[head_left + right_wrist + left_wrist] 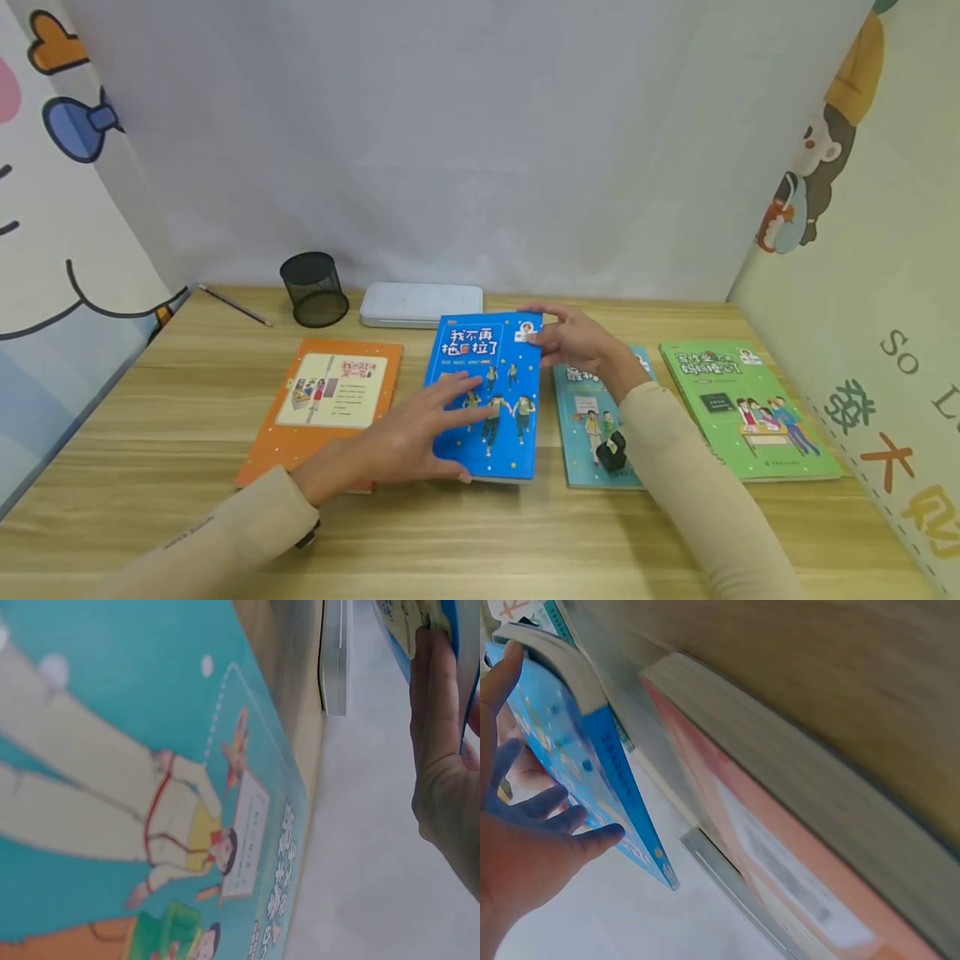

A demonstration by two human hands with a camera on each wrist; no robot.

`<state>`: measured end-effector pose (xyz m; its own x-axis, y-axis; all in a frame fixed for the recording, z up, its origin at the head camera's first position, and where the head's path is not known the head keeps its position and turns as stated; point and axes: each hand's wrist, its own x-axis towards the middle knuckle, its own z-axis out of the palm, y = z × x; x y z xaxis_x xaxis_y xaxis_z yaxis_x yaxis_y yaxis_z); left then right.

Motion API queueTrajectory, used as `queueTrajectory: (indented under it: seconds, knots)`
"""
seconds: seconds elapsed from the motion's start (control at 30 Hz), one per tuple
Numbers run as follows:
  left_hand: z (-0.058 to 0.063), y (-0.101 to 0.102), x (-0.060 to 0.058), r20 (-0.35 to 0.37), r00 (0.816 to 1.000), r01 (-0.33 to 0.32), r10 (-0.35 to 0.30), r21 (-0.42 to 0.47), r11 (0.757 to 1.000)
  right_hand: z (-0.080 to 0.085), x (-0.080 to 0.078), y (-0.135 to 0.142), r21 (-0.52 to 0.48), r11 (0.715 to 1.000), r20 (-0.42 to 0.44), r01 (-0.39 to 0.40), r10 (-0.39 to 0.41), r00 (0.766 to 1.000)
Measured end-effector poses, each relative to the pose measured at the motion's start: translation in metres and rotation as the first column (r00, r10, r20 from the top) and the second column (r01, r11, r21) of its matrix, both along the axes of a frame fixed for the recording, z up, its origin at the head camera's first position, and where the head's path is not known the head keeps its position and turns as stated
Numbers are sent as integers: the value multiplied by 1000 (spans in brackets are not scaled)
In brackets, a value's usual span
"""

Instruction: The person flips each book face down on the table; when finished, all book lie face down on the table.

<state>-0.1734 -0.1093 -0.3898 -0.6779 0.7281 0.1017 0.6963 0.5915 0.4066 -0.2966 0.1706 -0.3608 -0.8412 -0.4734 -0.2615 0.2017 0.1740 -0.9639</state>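
A blue book (pixel 517 437) with cartoon children on its cover is raised and tilted above the middle of the table. My right hand (pixel 573 337) grips its upper right corner, fingers behind the book. My left hand (pixel 408 433) spreads its straight fingers over the lower left of the cover, the thumb by the bottom edge; whether every finger touches I cannot tell. In the left wrist view, the blue spine (pixel 626 787) and page edges show. Beneath my right forearm lies a teal book (pixel 105 780), partly hidden. An orange book (pixel 337 392) lies left, partly behind my left forearm.
A green book (pixel 750 408) lies at the right. Along the back stand a black mesh pen cup (pixel 315 287) and a white flat case (pixel 422 302). A pencil (pixel 236 306) lies at the back left. Printed walls rise on both sides.
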Motion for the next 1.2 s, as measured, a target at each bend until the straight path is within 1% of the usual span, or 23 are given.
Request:
queueTrajectory:
  seconds: [0.13, 0.27, 0.37, 0.47, 0.57, 0.67, 0.77, 0.87, 0.93, 1.0, 1.13, 1.2]
  knots:
    - [1, 15, 2, -58, 998, 32, -31, 27, 999, 4, 2, -1, -22, 1000, -1, 10, -10, 1000]
    - [2, 31, 5, -103, 993, 57, -58, -10, 998, 7, 3, -1, -37, 999, 9, 37, -37, 999]
    - [2, 41, 8, -140, 988, 51, -57, -48, 998, 9, 4, -2, -55, 997, 23, 56, -55, 998]
    - [2, 45, 10, -168, 985, 36, -45, -57, 998, 11, 4, -2, -58, 996, 29, 68, -66, 997]
    - [3, 46, 12, -175, 984, 28, -36, -46, 999, 12, 6, -1, -47, 996, 26, 70, -69, 997]
    - [6, 45, 12, -167, 985, 36, -38, -11, 999, 13, 7, 1, -42, 997, 20, 70, -69, 997]
    - [10, 42, 13, -144, 989, 46, -42, 25, 999, 15, 7, 2, -52, 996, 18, 75, -74, 997]
    - [15, 39, 14, -139, 990, 39, -35, 28, 999, 17, 8, 3, -67, 994, 18, 81, -80, 997]
    - [18, 38, 15, -151, 988, 27, -24, 21, 999, 18, 8, 3, -79, 993, 21, 85, -84, 996]
    - [20, 37, 17, -182, 983, 13, -8, 24, 1000, 19, 9, 3, -94, 992, 24, 89, -87, 996]
    - [24, 36, 18, -234, 972, 10, 6, 68, 998, 20, 9, 4, -114, 989, 27, 98, -96, 995]
    - [25, 35, 18, -239, 971, 15, 7, 90, 996, 20, 8, 4, -113, 988, 30, 108, -105, 994]
